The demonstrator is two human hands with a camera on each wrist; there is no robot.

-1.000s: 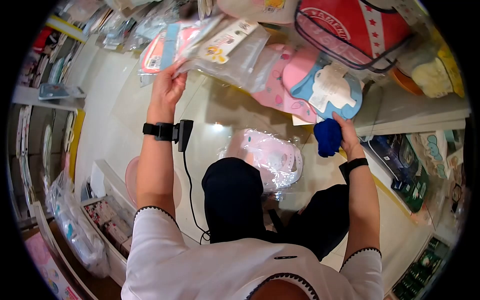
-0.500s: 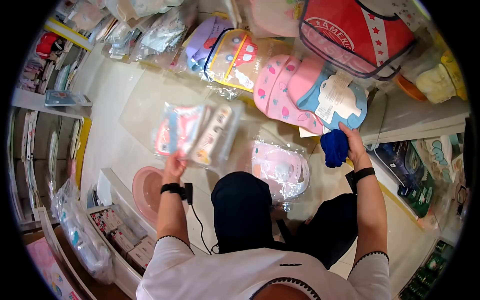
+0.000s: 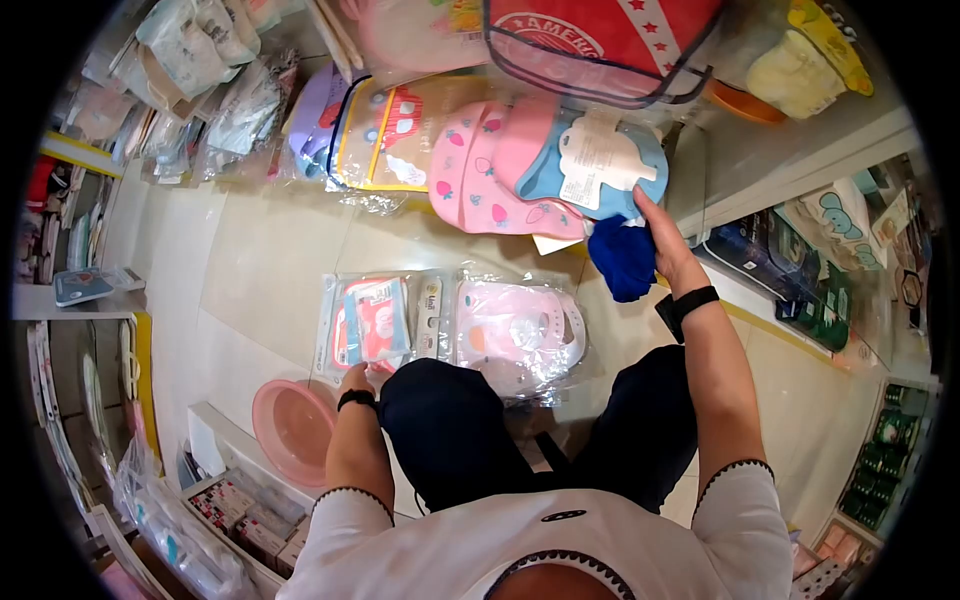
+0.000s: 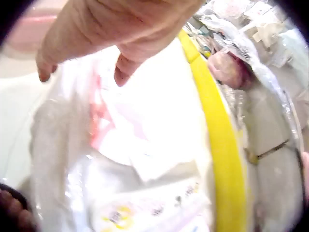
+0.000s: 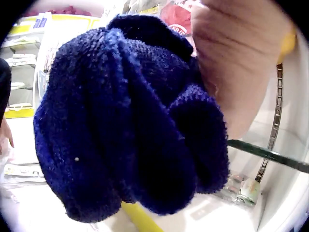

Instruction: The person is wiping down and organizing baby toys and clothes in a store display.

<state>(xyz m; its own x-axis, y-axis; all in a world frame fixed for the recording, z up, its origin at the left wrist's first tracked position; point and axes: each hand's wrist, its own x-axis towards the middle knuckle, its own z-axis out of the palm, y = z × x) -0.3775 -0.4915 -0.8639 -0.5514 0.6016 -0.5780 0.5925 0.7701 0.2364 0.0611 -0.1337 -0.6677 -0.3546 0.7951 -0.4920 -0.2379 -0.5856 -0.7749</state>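
A bright blue cloth (image 5: 125, 125) hangs bunched in folds from my right hand (image 3: 672, 245), which grips it beside the shelf edge. The cloth is fuzzy and towel-like in the right wrist view. My left hand (image 3: 357, 380) is low by my left knee, at the near edge of a clear-bagged bib pack (image 3: 372, 318) on the floor. In the left wrist view, separated fingertips (image 4: 121, 77) show over the pack's plastic. A bagged pale pink bib (image 3: 515, 325) lies just right of that pack.
On the low shelf are a pink strawberry bib (image 3: 468, 165), a blue-and-pink bib (image 3: 625, 195) with a white card, and a red bib (image 3: 600, 50). A pink basin (image 3: 290, 430) stands left of my left arm, near a drawer of small boxes (image 3: 250, 520).
My left hand has brought the bagged bib pack from the shelf down to the floor beside the pale pink bib. The right hand keeps holding the blue cloth at the shelf.
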